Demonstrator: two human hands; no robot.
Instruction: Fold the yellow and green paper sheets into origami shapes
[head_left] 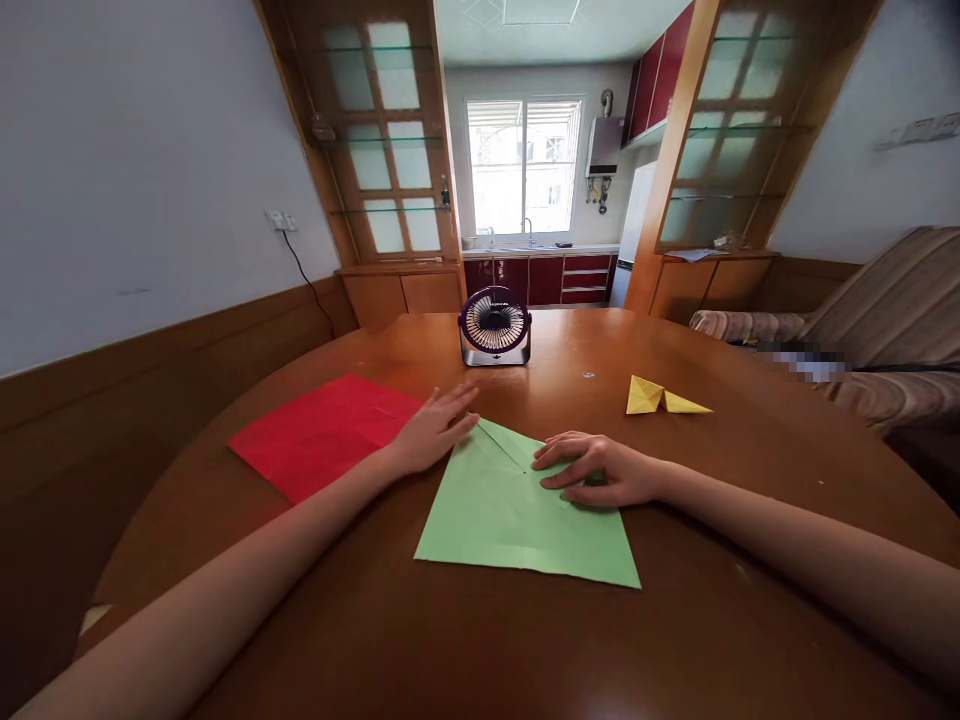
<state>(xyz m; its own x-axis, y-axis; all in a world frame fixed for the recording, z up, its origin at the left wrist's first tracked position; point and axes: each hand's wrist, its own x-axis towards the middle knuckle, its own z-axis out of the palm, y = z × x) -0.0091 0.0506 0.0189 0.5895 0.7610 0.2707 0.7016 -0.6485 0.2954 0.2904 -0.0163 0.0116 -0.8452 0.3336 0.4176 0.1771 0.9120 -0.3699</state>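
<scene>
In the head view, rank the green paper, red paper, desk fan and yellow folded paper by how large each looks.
Largest to smallest as they look:
1. green paper, partly under the left hand and right hand
2. red paper
3. desk fan
4. yellow folded paper
The fan stands farther from the camera, so ranks 3 and 4 are unsure.

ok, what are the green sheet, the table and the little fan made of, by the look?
Green sheet: thin matte paper; it lies flat and holds sharp creases under both hands.
Table: wood or wood veneer with a glossy varnish; reddish brown, faint grain, soft window reflections.
Fan: dark purple housing, probably glossy plastic; the fine grille could be metal or plastic, too small to tell.
</scene>
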